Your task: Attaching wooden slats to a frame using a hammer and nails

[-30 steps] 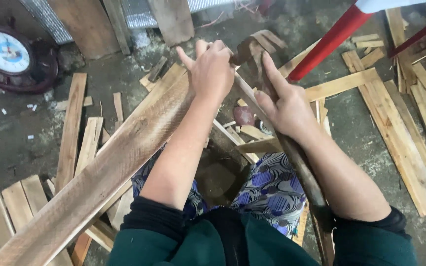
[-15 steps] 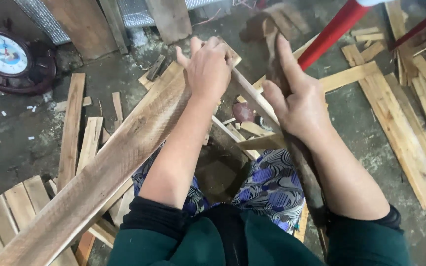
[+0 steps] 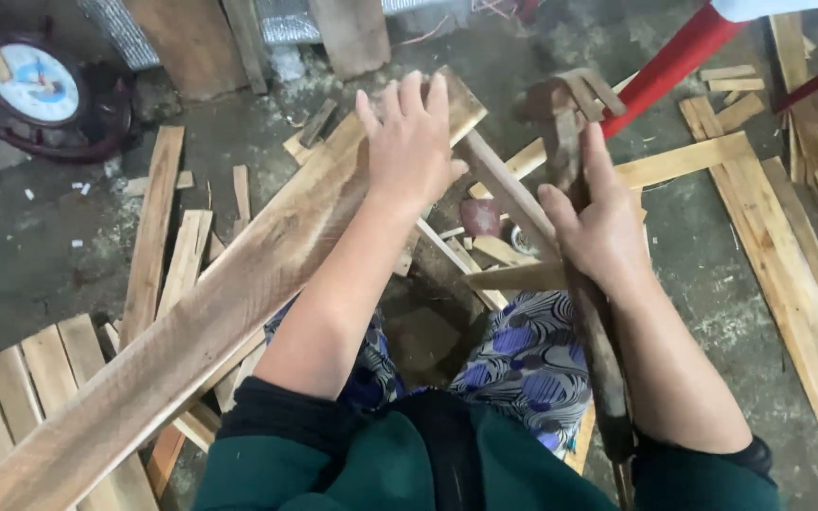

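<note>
A long rough wooden plank (image 3: pixel 191 331) runs diagonally from the lower left up to the middle. My left hand (image 3: pixel 414 142) lies flat on its far end, fingers spread, pressing it down. My right hand (image 3: pixel 598 222) grips the long dark wooden handle of a claw hammer (image 3: pixel 570 104), whose rusty head points up and away, just right of the plank's end. A thin wooden strip (image 3: pixel 508 194) slants between the two hands, under the hammer's shaft.
Loose wooden slats (image 3: pixel 788 246) lie scattered on the concrete floor at right and lower left (image 3: pixel 21 378). A round wall clock (image 3: pixel 40 85) lies at top left. A red pole (image 3: pixel 684 52) slants at top right. Boards lean at the back.
The hammer head has stayed near the plank's end while my right hand slid slightly along the handle. The view shifted down a little; my left hand still presses the plank.
</note>
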